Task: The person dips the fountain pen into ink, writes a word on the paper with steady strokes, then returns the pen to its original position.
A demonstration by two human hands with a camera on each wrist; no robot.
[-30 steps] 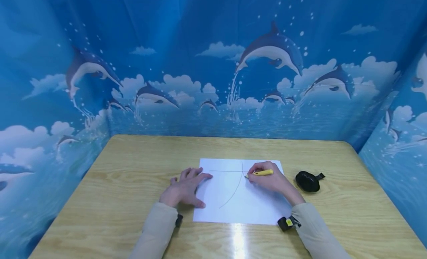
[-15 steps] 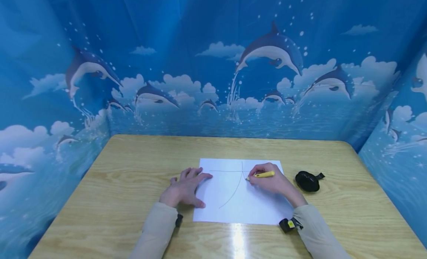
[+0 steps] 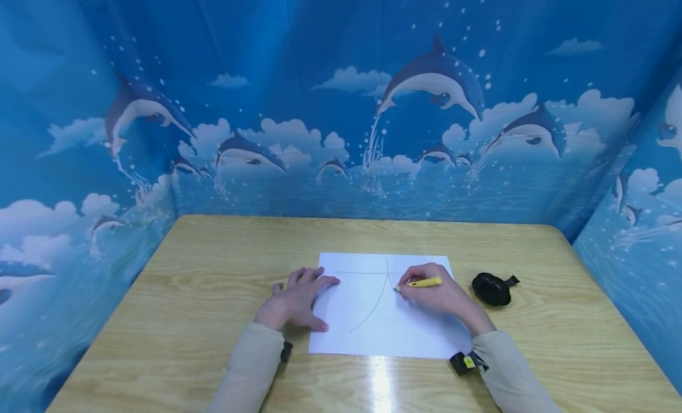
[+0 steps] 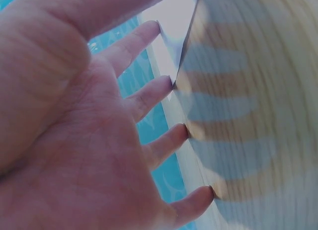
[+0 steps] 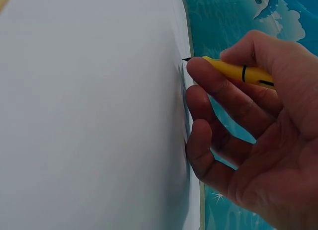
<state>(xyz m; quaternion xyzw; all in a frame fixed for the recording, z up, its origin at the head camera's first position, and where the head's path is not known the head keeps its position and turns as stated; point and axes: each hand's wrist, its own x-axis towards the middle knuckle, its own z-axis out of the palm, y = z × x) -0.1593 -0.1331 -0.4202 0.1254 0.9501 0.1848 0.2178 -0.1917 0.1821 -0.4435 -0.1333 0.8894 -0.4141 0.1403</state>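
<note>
A white sheet of paper (image 3: pixel 351 300) lies on the table, bearing a thin horizontal line, a short upright line crossing it and a long curve down to the lower left. My right hand (image 3: pixel 434 287) pinches a yellow pen (image 3: pixel 426 281) between thumb and fingers, its dark tip at the paper at the end of a short stroke slanting down right from the crossing. In the right wrist view the pen (image 5: pixel 233 70) shows black markings on its barrel. Spread over the sheet's left edge, my left hand (image 3: pixel 292 299) rests with straight fingers (image 4: pixel 149 98), partly on paper, partly on wood.
A small black object with a short tab (image 3: pixel 491 289) sits on the wooden table (image 3: pixel 224 271) right of the paper. Behind and at both sides hangs a blue dolphin-print curtain (image 3: pixel 298 105). Black wrist devices (image 3: pixel 462 363) sit at both sleeves.
My right hand and the pen have moved slightly down and to the right, and the slanting stroke below the crossing has grown longer. The left hand and the paper have stayed put.
</note>
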